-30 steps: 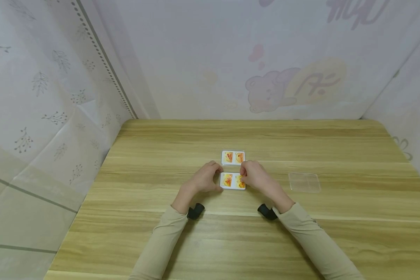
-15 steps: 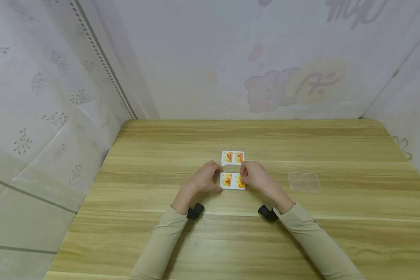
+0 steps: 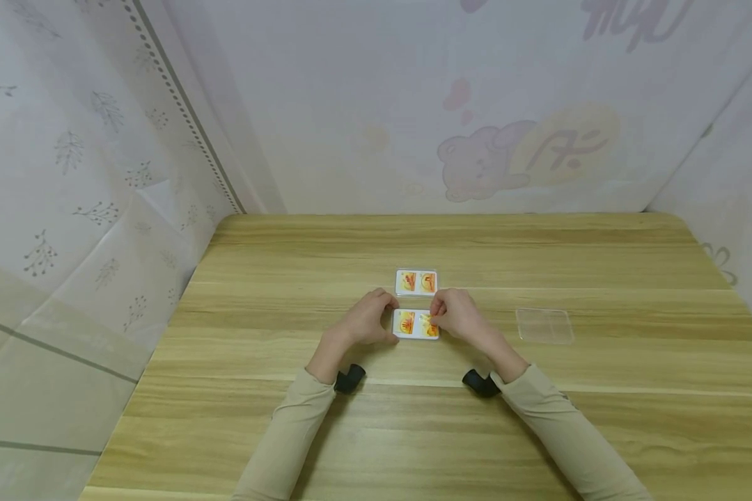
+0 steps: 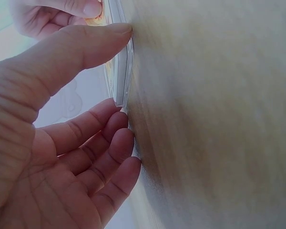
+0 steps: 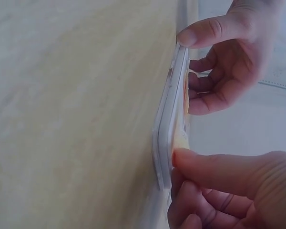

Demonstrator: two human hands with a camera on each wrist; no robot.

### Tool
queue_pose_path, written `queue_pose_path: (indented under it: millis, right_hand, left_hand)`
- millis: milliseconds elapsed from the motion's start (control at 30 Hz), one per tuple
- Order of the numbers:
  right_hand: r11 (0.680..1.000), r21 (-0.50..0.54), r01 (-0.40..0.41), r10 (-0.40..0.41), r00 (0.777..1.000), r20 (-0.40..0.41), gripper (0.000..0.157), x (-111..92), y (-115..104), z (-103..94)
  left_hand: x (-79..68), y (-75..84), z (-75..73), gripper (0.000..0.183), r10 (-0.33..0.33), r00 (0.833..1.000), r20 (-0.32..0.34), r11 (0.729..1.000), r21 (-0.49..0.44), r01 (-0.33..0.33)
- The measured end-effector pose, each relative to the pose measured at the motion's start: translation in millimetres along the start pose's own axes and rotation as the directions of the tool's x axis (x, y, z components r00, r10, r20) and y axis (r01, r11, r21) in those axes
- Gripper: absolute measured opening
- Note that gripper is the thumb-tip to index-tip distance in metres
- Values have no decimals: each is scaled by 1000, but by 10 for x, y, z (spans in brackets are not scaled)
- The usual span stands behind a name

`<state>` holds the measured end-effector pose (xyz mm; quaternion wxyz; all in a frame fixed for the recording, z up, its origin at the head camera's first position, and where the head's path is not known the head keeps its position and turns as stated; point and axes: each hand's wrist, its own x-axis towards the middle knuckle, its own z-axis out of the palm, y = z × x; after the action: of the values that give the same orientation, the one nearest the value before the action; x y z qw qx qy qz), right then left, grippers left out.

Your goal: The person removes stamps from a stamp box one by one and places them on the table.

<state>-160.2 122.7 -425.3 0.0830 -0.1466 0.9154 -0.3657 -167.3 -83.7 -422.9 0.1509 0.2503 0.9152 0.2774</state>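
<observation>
A flat white rectangular case (image 3: 416,335) with two orange-yellow printed pictures lies mid-table in the head view. My left hand (image 3: 366,320) holds its left end, thumb on the near edge and index finger on the far edge. At the right end, my right hand (image 3: 459,314) has its fingers curled and pinches a small yellow printed piece (image 5: 182,140) against the case's face. In the right wrist view the case appears layered, with a clear rim along its underside. What the right fingertips cover of the picture is hidden.
Just behind lies a similar picture case (image 3: 416,282) with a clear rim. A thin transparent lid-like plate (image 3: 544,326) lies to the right on the wooden table (image 3: 376,445). Black wrist-worn pieces (image 3: 351,378) stick out below the wrists. Patterned curtains surround the table.
Both hands stay at the case. The right fingers shift only very slightly at the yellow piece; everything else keeps its place.
</observation>
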Motion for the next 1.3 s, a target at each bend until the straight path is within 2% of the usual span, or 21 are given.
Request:
queue_pose_path:
  millis: [267,667,867,1033,1300]
  right_hand:
    - [997,73,-13,13,1000,4,10,-5,72,-13]
    - [994,105,-20,25,999,-43,5,-38,112,-23]
    - [981,176,-77,84,996,-30,3,-50,153,-41]
    - [957,255,-134,141,990,-10,5,-51,187,-57]
    - [937,303,-173,177,984,14,9,-41,213,-79]
  left_hand:
    - [-3,2,3,52,-4,1000,2,1000,2,4]
    - [-3,-17,13,52,4,1000,-2,1000,6,-4]
    - [-8,-16,12,52,12,1000,-2,1000,13,-12]
    - [-2,-23,15,52,19,1000,-4,1000,23,-19]
    - [-6,-11,5,52,17,1000,-9,1000,9,-17]
